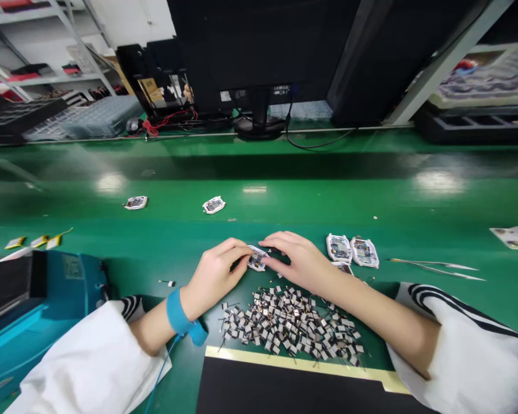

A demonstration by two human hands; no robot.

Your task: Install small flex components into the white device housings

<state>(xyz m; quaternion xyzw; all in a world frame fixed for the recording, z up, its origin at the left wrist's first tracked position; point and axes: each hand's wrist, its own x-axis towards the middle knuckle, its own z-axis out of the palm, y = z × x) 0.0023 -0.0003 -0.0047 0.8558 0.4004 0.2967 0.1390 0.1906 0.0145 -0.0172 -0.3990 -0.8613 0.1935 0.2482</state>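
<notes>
Pinching the white smartwatch case (256, 260) by its left edge with the left hand (216, 273), touching its right edge with the right hand (304, 261), gripping or merely steadying: cannot tell.

Black stripes (133, 305) mark white sleeves (95, 353), and a teal wristband (176, 310) trails blue cord (160, 374).

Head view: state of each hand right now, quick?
Left hand: closed, thumb and fingers pinching the left edge of the white watch-shaped housing.
Right hand: thumb and fingers apart at its right edge; whether it grips cannot be told.
</notes>
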